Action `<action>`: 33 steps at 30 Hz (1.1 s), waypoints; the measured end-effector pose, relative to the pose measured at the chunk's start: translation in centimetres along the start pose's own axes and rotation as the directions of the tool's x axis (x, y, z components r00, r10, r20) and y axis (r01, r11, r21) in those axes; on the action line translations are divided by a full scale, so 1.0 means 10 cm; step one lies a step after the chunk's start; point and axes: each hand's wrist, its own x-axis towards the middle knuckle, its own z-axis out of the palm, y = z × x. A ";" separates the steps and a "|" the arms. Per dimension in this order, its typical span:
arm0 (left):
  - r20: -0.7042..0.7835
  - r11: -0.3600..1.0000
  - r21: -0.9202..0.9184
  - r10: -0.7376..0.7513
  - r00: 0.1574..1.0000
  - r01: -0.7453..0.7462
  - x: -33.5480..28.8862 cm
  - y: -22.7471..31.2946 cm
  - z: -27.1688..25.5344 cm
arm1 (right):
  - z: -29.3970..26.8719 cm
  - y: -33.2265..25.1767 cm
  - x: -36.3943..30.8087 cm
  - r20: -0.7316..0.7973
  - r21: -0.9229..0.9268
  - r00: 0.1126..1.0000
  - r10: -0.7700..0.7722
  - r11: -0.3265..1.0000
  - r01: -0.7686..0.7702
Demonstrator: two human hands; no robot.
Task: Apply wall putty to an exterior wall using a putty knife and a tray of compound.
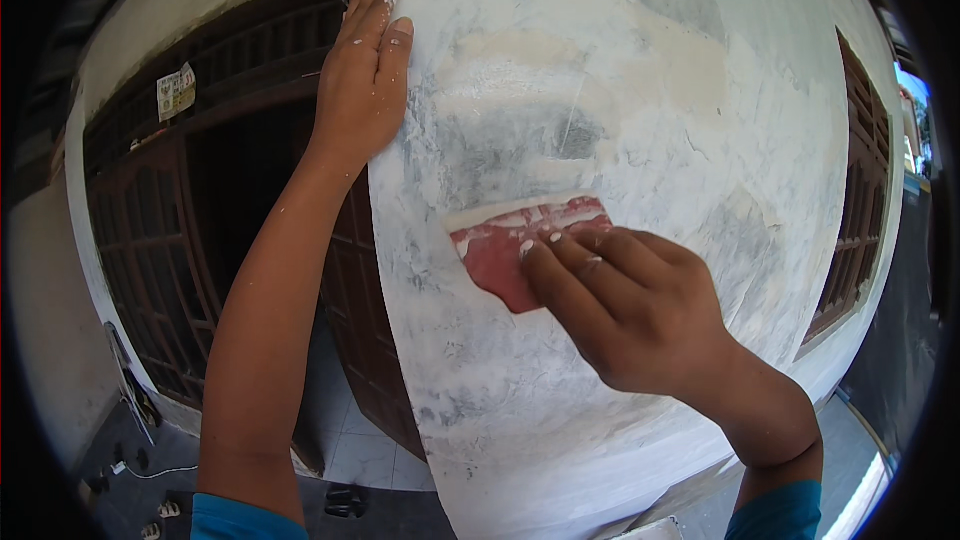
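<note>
Scraper, red, broad edge against patchy white wall, gripped in my right hand. My left hand flattened, straight-fingered, laid against wall's left edge, higher than scraper. Dark doorway alongside.

Flat red spreader, thin and sheet-like, with a straight upper edge and a rounded, narrowing lower outline; streaked with white material along the top, plainer red below. Set against the upright wall, nearer its left edge than its right, at about mid-height. Tilted slightly, with the upper edge higher at right; partly hidden at right beneath the fingers. Wall coated unevenly in white, cream and grey patches, with dark, crack-like marks toward the right.
</note>
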 end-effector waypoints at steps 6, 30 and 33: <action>-0.022 0.999 -0.042 -0.023 0.999 0.022 0.03 0.08 0.00 | 0.38 0.57 0.11 -0.078 -0.337 0.997 0.022 0.940 -0.047; 0.005 1.000 -0.017 0.005 1.000 -0.005 0.02 0.03 0.01 | 0.33 -0.51 -0.56 0.112 -0.069 0.983 -0.146 0.986 0.154; -0.001 1.000 -0.016 0.004 1.000 -0.004 0.03 0.03 0.03 | 0.08 -0.39 -0.40 -0.016 -0.026 0.998 -0.053 0.998 0.052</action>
